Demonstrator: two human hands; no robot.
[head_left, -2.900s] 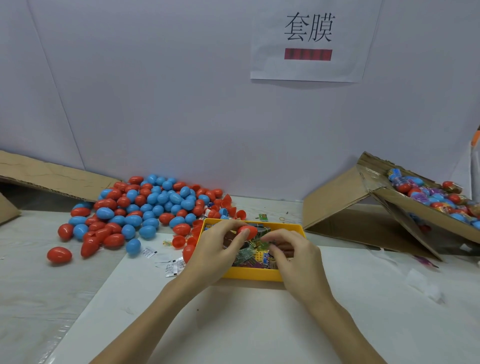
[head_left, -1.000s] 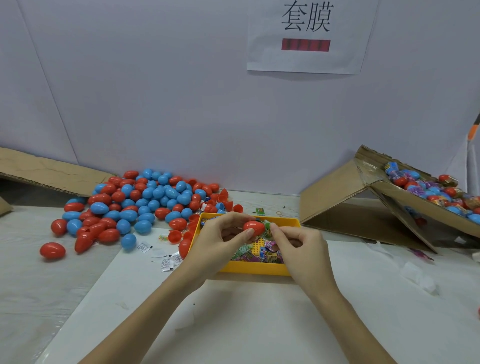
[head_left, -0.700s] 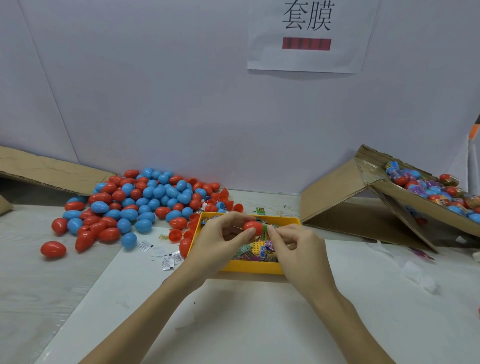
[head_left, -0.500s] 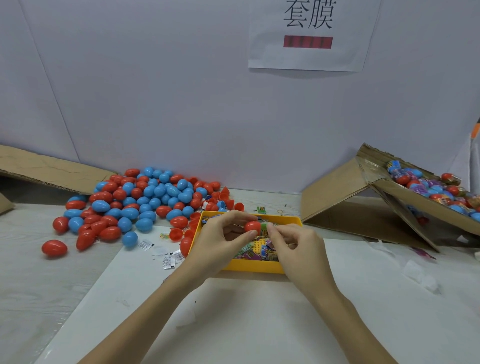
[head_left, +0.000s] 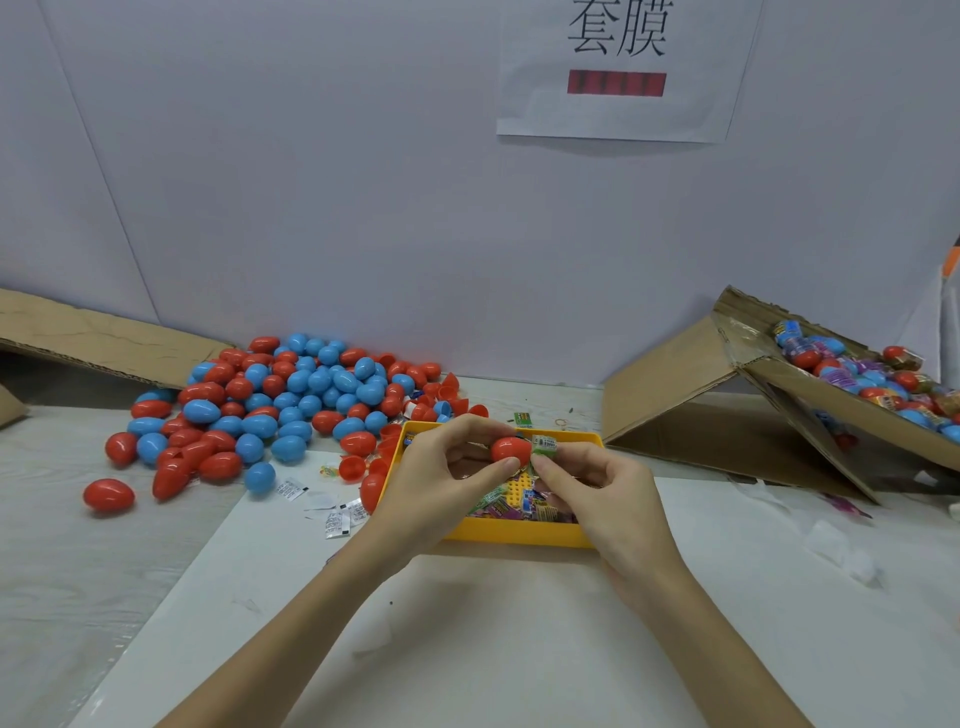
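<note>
Smooth red plastic egg (head_left: 510, 450), glossy, between left hand (head_left: 445, 470) and right hand (head_left: 597, 491).

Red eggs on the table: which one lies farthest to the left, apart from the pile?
The lone red egg before the left end of the pile; no other egg touches it, and none reaches further left.

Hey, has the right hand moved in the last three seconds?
Yes. The right hand rose from the tray, toward its far rim, and now pinches a green sleeve at the egg.
</note>
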